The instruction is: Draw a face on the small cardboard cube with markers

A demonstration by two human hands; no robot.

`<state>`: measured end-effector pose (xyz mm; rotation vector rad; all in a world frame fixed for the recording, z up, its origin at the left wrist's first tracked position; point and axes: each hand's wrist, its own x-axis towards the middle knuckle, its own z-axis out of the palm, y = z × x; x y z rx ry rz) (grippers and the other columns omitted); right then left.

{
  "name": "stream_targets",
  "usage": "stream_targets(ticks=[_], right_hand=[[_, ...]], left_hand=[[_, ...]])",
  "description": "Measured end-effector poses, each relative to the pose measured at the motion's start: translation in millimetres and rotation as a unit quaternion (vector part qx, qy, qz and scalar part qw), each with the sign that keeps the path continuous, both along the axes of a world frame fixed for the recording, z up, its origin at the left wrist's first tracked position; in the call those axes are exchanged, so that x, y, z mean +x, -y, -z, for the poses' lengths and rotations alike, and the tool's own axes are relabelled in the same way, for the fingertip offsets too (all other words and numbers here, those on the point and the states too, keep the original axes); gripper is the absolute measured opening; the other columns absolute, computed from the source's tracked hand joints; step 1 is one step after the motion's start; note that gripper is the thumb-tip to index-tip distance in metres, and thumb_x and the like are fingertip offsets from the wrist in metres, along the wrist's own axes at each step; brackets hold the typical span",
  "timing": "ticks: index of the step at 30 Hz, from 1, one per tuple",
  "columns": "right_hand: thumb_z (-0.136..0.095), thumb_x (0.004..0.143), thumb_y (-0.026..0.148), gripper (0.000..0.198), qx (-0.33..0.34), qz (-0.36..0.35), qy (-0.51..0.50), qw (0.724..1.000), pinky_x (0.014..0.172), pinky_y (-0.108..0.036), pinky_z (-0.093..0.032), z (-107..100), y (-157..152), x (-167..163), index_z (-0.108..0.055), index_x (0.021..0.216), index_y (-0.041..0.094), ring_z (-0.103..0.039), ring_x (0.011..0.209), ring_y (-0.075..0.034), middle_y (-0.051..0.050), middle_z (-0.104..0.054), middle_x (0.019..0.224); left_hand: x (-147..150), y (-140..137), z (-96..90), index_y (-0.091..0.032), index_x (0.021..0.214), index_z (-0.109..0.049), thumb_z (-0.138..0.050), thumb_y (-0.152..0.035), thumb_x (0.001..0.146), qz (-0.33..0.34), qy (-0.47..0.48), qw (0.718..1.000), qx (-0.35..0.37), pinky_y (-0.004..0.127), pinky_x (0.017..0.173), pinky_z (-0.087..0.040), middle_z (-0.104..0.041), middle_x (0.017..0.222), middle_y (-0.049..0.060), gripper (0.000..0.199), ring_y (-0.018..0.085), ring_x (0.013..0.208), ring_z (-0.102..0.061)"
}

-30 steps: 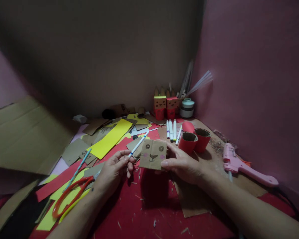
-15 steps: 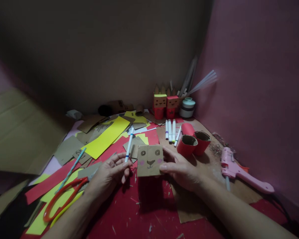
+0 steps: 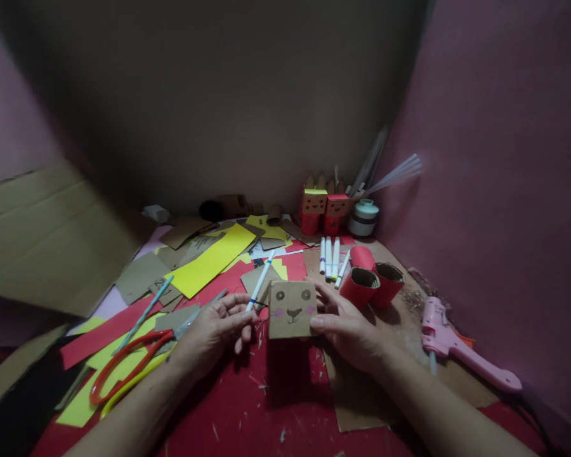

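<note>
My right hand (image 3: 345, 324) grips the right side of a cardboard box piece (image 3: 292, 309), thumb on its front. A drawn face shows on it: round eyes, brown nose, small mouth and pink cheeks. Between the fingers of my left hand (image 3: 228, 322) is a white marker (image 3: 261, 281) with a blue band, slanting up and away, just left of the box piece. Its lower end lies among my fingers, beside a thin dark line that I cannot make out. Scissors (image 3: 124, 368) with red and yellow handles lie partly behind my left forearm.
Red cardboard tubes (image 3: 360, 287) and several white markers (image 3: 328, 257) stand or lie right of centre. A pink glue gun (image 3: 457, 343) rests at the right. Yellow paper (image 3: 212, 260) and cardboard scraps cover the left. Two decorated figures (image 3: 315, 206) and a jar (image 3: 364, 219) stand behind.
The view has shifted slightly, so most things sit a little lower and further right. The marker leans more to the right. Both hands keep their holds.
</note>
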<state>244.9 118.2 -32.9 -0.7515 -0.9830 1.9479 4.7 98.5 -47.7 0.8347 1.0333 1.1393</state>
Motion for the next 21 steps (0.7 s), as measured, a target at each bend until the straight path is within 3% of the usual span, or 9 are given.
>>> stream_targets(ticks=[6, 15, 21], right_hand=[[-0.087, 0.057, 0.024, 0.089, 0.034, -0.03, -0.002, 0.999, 0.091, -0.046, -0.05, 0.9, 2.3, 1.3, -0.048, 0.136, 0.019, -0.066, 0.095, -0.028, -0.007, -0.065, 0.1], [-0.088, 0.057, 0.026, 0.097, 0.02, -0.023, 0.018, 0.999, 0.082, -0.044, -0.051, 3.0, 4.3, 0.6, -0.04, 0.141, 0.018, -0.066, 0.086, -0.025, -0.009, -0.068, 0.102], [-0.09, 0.057, 0.026, 0.097, 0.034, -0.037, 0.04, 0.998, 0.092, -0.049, -0.05, 3.5, 3.2, 2.8, -0.042, 0.141, 0.019, -0.066, 0.098, -0.029, -0.008, -0.067, 0.099]], left_hand=[[3.4, 3.3, 0.7, -0.013, 0.098, -0.066, -0.091, -0.031, 0.066, 0.016, -0.007, 1.0, -0.006, 0.016, 0.034, -0.045, -0.07, 0.058, 0.001, 0.044, 0.01, 0.037, -0.056], [7.5, 7.9, -3.3, -0.012, 0.097, -0.07, -0.084, -0.031, 0.076, 0.037, -0.024, 0.999, -0.004, 0.015, 0.034, -0.039, -0.067, 0.051, 0.002, 0.032, 0.009, 0.033, -0.052], [14.2, 12.4, 1.3, -0.014, 0.107, -0.067, -0.08, -0.035, 0.08, 0.046, -0.042, 0.998, -0.004, 0.016, 0.037, -0.04, -0.073, 0.062, 0.006, 0.037, 0.009, 0.036, -0.053]])
